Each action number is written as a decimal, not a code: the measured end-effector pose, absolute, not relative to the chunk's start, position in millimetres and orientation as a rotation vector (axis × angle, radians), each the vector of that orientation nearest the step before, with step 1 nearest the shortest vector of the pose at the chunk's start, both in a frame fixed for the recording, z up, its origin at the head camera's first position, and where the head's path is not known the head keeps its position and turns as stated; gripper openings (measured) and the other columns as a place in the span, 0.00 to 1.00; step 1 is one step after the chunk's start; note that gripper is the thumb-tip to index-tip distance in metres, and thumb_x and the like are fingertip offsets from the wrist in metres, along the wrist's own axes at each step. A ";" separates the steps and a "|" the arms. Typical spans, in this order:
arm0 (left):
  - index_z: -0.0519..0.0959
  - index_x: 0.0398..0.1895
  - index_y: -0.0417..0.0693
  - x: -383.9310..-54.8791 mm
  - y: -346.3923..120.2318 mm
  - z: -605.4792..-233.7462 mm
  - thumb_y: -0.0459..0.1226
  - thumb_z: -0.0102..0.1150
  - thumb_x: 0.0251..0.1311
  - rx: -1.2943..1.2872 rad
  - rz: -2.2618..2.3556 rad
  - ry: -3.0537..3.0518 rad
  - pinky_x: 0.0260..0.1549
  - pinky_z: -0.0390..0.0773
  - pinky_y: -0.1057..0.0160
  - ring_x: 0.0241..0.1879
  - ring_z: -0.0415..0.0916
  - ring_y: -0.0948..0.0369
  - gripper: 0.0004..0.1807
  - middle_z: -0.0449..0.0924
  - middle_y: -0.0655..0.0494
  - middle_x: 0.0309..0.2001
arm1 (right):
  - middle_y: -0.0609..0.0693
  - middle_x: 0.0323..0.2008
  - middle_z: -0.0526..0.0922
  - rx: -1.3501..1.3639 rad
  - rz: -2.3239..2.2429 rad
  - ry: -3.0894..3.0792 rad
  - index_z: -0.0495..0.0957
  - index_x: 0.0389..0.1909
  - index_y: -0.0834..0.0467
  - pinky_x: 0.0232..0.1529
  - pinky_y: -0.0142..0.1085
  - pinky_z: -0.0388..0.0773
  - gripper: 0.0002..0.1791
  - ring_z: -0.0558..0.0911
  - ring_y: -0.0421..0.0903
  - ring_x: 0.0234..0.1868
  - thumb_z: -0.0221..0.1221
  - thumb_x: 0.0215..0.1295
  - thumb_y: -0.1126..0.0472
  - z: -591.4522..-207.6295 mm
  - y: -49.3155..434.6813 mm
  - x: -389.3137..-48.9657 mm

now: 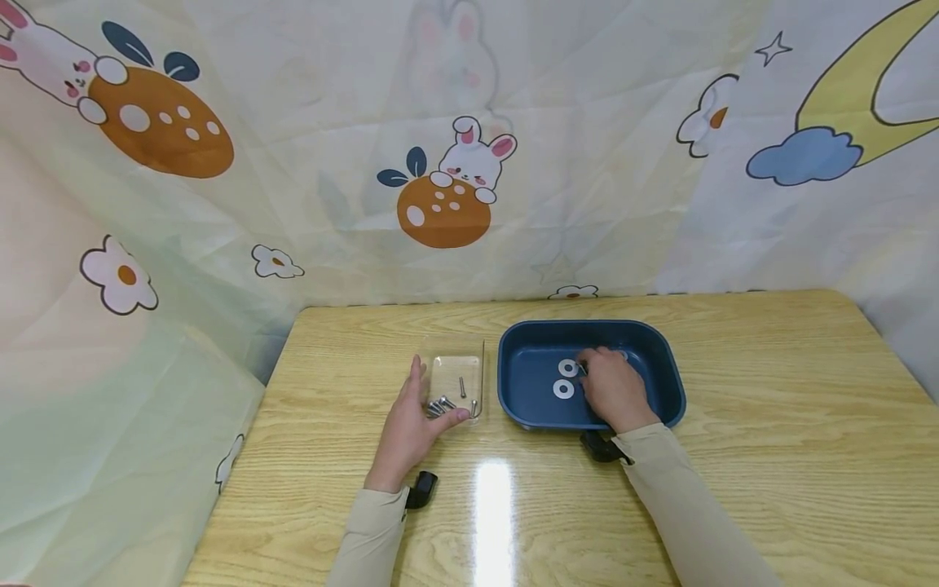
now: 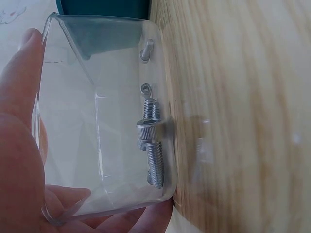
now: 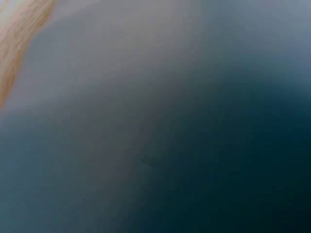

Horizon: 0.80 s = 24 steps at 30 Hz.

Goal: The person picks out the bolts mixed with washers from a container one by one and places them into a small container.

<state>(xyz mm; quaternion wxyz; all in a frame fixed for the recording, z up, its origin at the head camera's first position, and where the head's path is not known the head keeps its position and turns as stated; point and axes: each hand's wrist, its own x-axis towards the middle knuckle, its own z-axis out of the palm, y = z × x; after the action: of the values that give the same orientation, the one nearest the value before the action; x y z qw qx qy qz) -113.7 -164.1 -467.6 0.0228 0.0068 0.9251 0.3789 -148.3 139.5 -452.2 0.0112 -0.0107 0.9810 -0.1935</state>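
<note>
My left hand (image 1: 407, 432) holds a clear plastic box (image 2: 116, 63), with the thumb along its near side and the fingers around its left side. Several silver socket-head bolts (image 2: 154, 162) lie in it; one bolt (image 1: 462, 387) lies apart from the cluster. My right hand (image 1: 614, 390) reaches down into a dark blue tray (image 1: 528, 408), fingers bent. By its fingertips shows a small metallic sliver, too small to tell if it is pinched. Two flat washers, an upper washer (image 1: 568, 368) and a lower washer (image 1: 563, 389), lie left of that hand. The right wrist view is blurred.
Both containers stand side by side on a wood-grain table (image 1: 770, 424), a narrow gap between them. A printed cloth (image 1: 330, 122) hangs behind the table and along its left side. Black camera mounts sit at both wrists.
</note>
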 end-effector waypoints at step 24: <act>0.32 0.73 0.63 -114.8 -164.3 -470.4 0.66 0.65 0.37 0.025 1.168 2.875 0.62 0.58 0.47 0.66 0.56 0.49 0.66 0.52 0.54 0.70 | 0.60 0.38 0.82 0.020 -0.621 3.032 0.81 0.42 0.59 0.32 0.51 0.76 0.13 0.78 0.54 0.31 0.58 0.55 0.66 -449.3 141.5 -147.6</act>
<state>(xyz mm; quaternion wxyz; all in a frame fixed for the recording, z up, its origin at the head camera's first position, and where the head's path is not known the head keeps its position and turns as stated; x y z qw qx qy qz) -114.8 -164.3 -470.4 0.0193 0.0081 0.9263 0.3762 -147.6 141.5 -449.3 0.0234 0.0063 0.9794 -0.2006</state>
